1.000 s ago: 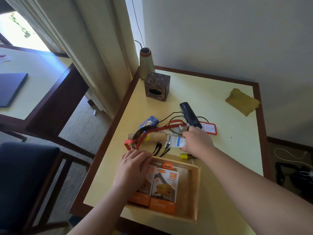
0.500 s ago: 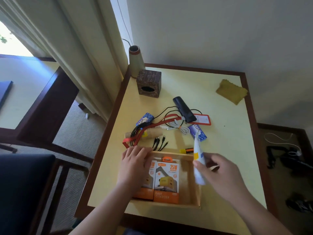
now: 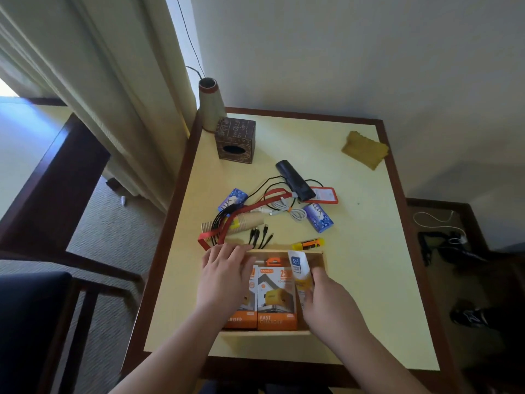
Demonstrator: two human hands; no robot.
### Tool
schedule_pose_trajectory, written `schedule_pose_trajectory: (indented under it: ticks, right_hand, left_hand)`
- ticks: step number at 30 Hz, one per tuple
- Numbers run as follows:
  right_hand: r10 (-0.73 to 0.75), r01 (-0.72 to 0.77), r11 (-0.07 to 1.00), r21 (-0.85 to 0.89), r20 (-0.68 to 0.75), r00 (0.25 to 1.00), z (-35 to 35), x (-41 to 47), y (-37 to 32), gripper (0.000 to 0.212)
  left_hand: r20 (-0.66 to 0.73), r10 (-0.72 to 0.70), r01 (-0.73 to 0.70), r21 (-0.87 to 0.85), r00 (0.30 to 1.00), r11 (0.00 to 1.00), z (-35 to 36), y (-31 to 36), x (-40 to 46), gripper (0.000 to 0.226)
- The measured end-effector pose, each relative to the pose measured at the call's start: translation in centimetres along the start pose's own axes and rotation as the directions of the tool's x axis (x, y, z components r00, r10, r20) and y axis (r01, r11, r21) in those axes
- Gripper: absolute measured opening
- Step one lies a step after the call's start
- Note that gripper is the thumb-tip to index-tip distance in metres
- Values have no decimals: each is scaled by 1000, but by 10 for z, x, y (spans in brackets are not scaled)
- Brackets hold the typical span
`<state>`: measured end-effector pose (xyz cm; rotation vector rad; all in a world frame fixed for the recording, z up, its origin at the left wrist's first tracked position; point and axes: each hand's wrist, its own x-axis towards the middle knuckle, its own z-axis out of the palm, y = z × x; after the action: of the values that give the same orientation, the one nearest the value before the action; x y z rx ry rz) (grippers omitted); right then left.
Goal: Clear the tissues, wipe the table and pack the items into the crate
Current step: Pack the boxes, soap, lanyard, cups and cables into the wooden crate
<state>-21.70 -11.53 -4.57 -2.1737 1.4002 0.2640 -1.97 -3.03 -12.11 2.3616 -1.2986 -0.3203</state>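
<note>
A shallow wooden crate sits at the near edge of the yellow table. Two orange charger boxes lie side by side in it. My right hand grips a white and yellow tube and holds it inside the crate's right side. My left hand lies flat on the left charger box and the crate's far left corner. Beyond the crate lie a yellow marker, two blue soap packets, a red lanyard, stacked paper cups, cables and a black case.
A carved tissue box and a cone vase stand at the far left corner. A yellow cloth lies at the far right. A dark chair is on the left, curtains behind it. Cables lie on the floor at right.
My right hand picked the tube up from among the items beyond the crate, carried it back and lowered it into the crate's right side. My left hand stayed on the crate.
</note>
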Motion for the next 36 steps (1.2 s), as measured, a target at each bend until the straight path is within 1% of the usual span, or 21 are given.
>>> schedule_pose_trajectory:
  ticks: [2, 4, 8, 11, 12, 15, 16, 18, 20, 21, 23, 25, 27, 29, 31, 33, 36]
  right_hand:
    - [24, -24, 999, -32, -2, 1000, 5, -1, -3, 39]
    - [29, -30, 994, -105, -6, 1000, 9, -1, -6, 48]
    - [-59, 50, 952, -303, -19, 998, 17, 6, -3, 41]
    - [-78, 56, 941, -333, -54, 996, 24, 11, 4, 36]
    - [-90, 60, 940, -335, -75, 993, 27, 12, 7, 39]
    - [-113, 61, 943, -326, -144, 983, 30, 15, 15, 62]
    - [-148, 91, 938, -334, -150, 978, 30, 16, 17, 66]
    - [-292, 225, 891, -394, -120, 949, 28, 16, 23, 61]
    - [-455, 381, 790, -480, -43, 890, 25, 19, 29, 59]
    - [-509, 434, 744, -509, -12, 860, 22, 21, 31, 63]
    - [-567, 499, 667, -554, 57, 822, 16, 24, 33, 73]
    - [-599, 539, 597, -594, 117, 792, 10, 27, 35, 74]
    - [-583, 534, 554, -638, 161, 796, 4, 30, 39, 70]
    - [-538, 484, 546, -683, 157, 828, 0, 33, 46, 63]
    - [-497, 453, 574, -682, 150, 855, -4, 34, 51, 58]
    - [-523, 504, 548, -668, 197, 830, -2, 33, 52, 52]
    - [-604, 616, 480, -624, 275, 748, 7, 30, 48, 41]
  left_hand:
    - [10, -5, 5, 5, 1000, 1000, 0, 0, 0, 33]
    - [18, -8, 8, 4, 1000, 1000, 0, -1, 0, 33]
    - [12, 1, -1, 6, 1000, 1000, 0, 0, 0, 32]
    - [2, 1, -1, 4, 1000, 1000, 0, 0, 0, 32]
    - [0, 0, 0, 3, 1000, 1000, 1, 0, 0, 31]
    - [-1, 0, 0, 15, 1000, 1000, 1, -2, 0, 31]
    - [0, 1, -1, 20, 1000, 1000, 1, -2, 0, 32]
    - [0, 4, -4, 24, 1000, 1000, 2, -3, 0, 32]
    - [-5, 8, -8, 26, 1000, 1000, 2, -3, 1, 32]
    - [-6, 10, -10, 26, 1000, 1000, 3, -4, 1, 32]
    - [-4, 11, -11, 25, 1000, 1000, 3, -4, 1, 32]
    - [-3, 10, -10, 23, 1000, 1000, 3, -4, 1, 32]
    - [-4, 11, -11, 29, 1000, 1000, 4, -4, 1, 33]
    - [-6, 7, -7, 29, 1000, 1000, 4, -5, 1, 33]
    - [-3, 2, -2, 30, 1000, 1000, 4, -4, 1, 33]
    - [-6, -1, 1, 26, 1000, 1000, 4, -4, 1, 34]
    - [-8, -3, 3, 15, 1000, 1000, 3, -4, 1, 34]
